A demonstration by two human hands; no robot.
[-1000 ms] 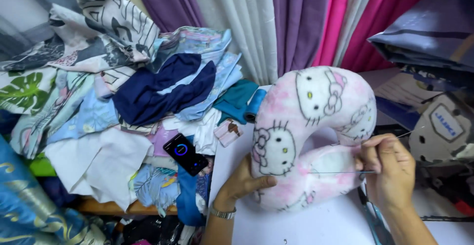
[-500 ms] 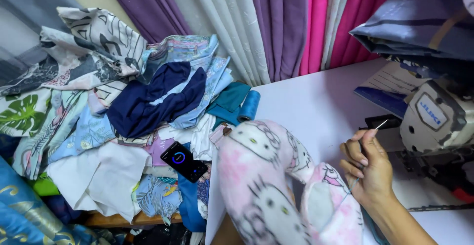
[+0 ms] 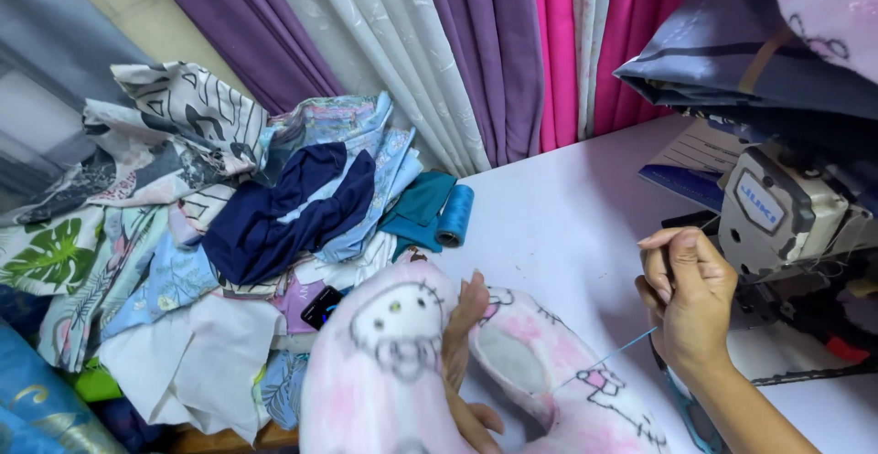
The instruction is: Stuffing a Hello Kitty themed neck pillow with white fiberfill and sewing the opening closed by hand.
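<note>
Left hand (image 3: 466,344) gripping pink neck pillow (image 3: 402,363); right hand (image 3: 688,297) pinching thread (image 3: 608,358): pull taut, steadily, avoiding snaps.

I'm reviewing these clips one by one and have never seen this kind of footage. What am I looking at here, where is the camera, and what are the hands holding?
There is no robot: the camera sits on a person's head and looks down at their own two hands. The left hand grips a pink and white plush neck pillow printed with cartoon cats. The right hand is raised with pinched fingers, pulling a thin blue thread taut from the pillow. They work over a white table. A heap of fabric scraps lies to the left, with a blue thread spool beside it. A sewing machine stands on the right, and curtains hang behind.
</note>
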